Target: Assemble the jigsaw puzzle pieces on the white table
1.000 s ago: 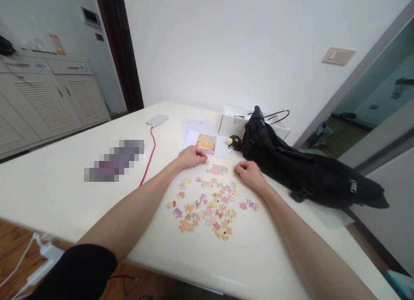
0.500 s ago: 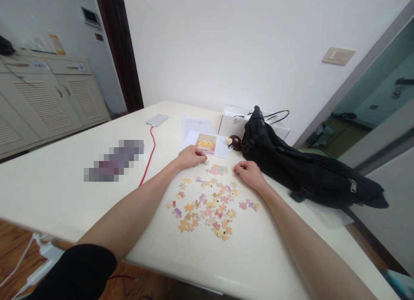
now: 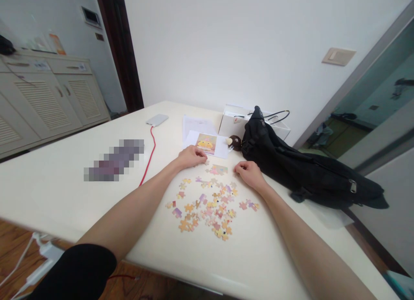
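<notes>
Several loose jigsaw pieces (image 3: 210, 205) in pink, yellow and purple lie scattered on the white table (image 3: 64, 187) between my forearms. A small joined strip of pieces (image 3: 217, 169) lies just beyond them. My left hand (image 3: 192, 156) rests knuckles up on the table, fingers curled, at the left of that strip; whether it pinches a piece I cannot see. My right hand (image 3: 248, 173) rests curled at the right of the strip, with nothing visible in it. A picture card (image 3: 206, 143) showing a yellow figure lies on white paper just past my left hand.
A black bag (image 3: 307, 170) sprawls along the table's right side, against a white box (image 3: 239, 118). A small brown round object (image 3: 235, 141) sits by the card. A red cable (image 3: 149, 155) runs from a grey phone (image 3: 157, 119) off the front edge. Cabinets (image 3: 42, 101) stand at far left.
</notes>
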`<action>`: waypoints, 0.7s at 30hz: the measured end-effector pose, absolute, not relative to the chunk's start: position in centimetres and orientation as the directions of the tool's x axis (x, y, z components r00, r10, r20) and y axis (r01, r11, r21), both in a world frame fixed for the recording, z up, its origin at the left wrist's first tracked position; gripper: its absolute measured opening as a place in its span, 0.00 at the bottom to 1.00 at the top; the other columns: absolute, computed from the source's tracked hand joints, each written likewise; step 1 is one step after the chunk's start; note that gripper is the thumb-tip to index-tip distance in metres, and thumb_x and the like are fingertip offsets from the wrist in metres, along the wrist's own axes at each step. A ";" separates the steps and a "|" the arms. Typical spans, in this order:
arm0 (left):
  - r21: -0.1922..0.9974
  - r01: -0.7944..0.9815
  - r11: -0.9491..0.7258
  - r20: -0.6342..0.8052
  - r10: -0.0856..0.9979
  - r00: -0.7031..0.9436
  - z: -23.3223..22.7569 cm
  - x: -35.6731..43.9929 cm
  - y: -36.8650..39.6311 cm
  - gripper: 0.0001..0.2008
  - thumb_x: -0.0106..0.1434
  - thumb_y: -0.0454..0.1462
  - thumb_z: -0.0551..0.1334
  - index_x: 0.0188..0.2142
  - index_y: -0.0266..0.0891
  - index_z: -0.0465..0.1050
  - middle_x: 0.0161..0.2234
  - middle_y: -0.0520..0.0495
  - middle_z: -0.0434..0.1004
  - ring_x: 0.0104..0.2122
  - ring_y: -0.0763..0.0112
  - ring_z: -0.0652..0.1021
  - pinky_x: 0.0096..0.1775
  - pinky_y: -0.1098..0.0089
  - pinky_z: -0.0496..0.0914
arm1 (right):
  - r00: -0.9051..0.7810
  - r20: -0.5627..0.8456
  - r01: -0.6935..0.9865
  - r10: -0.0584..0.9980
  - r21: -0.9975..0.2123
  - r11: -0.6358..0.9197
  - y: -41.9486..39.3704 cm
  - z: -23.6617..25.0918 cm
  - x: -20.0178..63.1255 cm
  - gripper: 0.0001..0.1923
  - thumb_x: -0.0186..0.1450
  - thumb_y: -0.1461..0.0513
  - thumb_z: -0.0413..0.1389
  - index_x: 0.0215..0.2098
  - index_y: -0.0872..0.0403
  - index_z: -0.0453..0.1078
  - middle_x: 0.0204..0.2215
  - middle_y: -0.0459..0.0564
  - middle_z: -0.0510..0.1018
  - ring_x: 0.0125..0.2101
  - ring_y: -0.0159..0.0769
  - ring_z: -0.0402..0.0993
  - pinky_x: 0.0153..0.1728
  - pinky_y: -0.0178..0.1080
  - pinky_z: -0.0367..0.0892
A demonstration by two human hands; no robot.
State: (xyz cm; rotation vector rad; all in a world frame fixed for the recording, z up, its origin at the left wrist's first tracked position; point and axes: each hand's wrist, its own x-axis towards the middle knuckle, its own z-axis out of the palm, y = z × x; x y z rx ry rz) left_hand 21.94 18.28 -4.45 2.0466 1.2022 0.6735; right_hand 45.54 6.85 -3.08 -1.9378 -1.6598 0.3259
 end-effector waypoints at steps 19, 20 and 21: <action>0.713 0.580 -0.394 0.120 0.884 0.453 -4.3 22.0 18.0 0.10 0.50 0.40 0.63 0.32 0.43 0.81 0.29 0.54 0.79 0.32 0.69 0.76 0.30 0.74 0.64 | -0.551 0.319 0.716 0.771 -0.295 0.633 3.4 -0.8 33.8 0.12 0.65 0.67 0.53 0.44 0.54 0.75 0.35 0.51 0.72 0.39 0.38 0.66 0.41 0.39 0.61; 0.713 0.581 -0.392 0.116 0.883 0.454 -4.4 22.0 18.0 0.10 0.51 0.40 0.63 0.32 0.42 0.81 0.29 0.54 0.79 0.32 0.69 0.76 0.30 0.74 0.64 | -0.575 0.285 0.723 0.767 -0.261 0.639 3.5 -0.9 33.2 0.12 0.66 0.67 0.52 0.45 0.55 0.75 0.34 0.51 0.71 0.38 0.38 0.65 0.40 0.39 0.60; 0.712 0.581 -0.395 0.117 0.882 0.456 -4.4 22.0 18.0 0.10 0.51 0.40 0.63 0.32 0.42 0.81 0.29 0.54 0.79 0.31 0.69 0.76 0.31 0.74 0.64 | -0.589 0.261 0.732 0.765 -0.230 0.642 3.7 -1.0 32.8 0.12 0.67 0.67 0.51 0.44 0.55 0.75 0.33 0.50 0.70 0.37 0.37 0.64 0.39 0.38 0.59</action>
